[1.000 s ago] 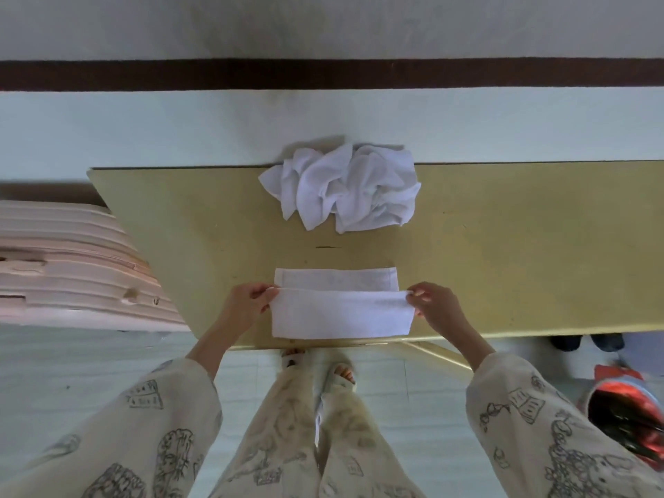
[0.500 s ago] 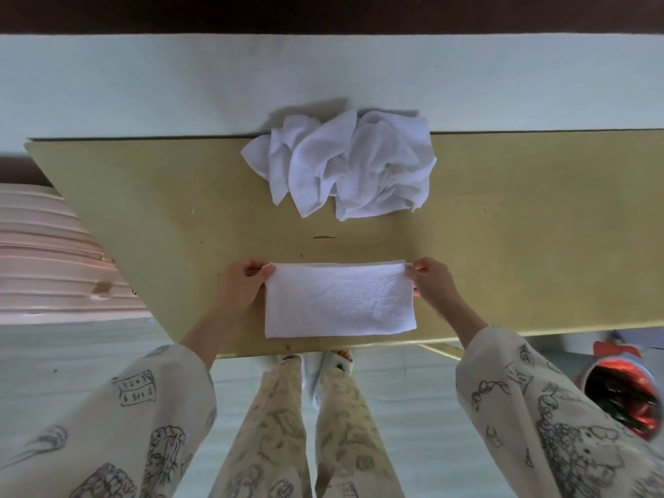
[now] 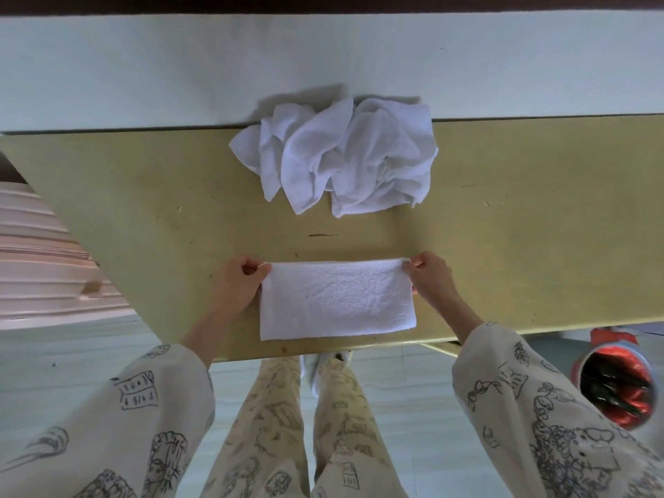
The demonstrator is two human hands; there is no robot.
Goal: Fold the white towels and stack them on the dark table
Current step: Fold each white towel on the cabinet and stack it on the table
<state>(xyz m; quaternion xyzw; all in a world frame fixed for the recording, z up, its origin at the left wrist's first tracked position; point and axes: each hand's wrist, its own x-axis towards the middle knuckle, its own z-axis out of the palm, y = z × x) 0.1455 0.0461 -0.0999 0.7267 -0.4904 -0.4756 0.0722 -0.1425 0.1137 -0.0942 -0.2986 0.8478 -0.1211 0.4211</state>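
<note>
Nearest the camera: two printed cream sleeves and patterned trousers over a pale floor.

On the near edge of the yellowish table: one folded white towel, a flat rectangle, long side left to right, terry texture plain on top, near edge just inside the table's rim.

At its far left corner: left hand, fingers curled, thumb and forefinger pinching the cloth. At its far right corner: right hand, likewise curled and pinching. Two hands, one at each short end, with the towel stretched flat between them.

Further back, against the table's far edge and touching the pale wall: a crumpled heap of white towels, loose folds and hanging corners; number of towels in it impossible to tell. A small dark scratch on the tabletop between heap and folded towel.

Off to the left, a pink slatted object; low on the right, a round container with red lining.

Against the frame a second ago: front layer then only partway up, with a strip of lower layer showing beyond it; now brought fully over, edges matched at the far side, one even rectangle. Heap unchanged.
</note>
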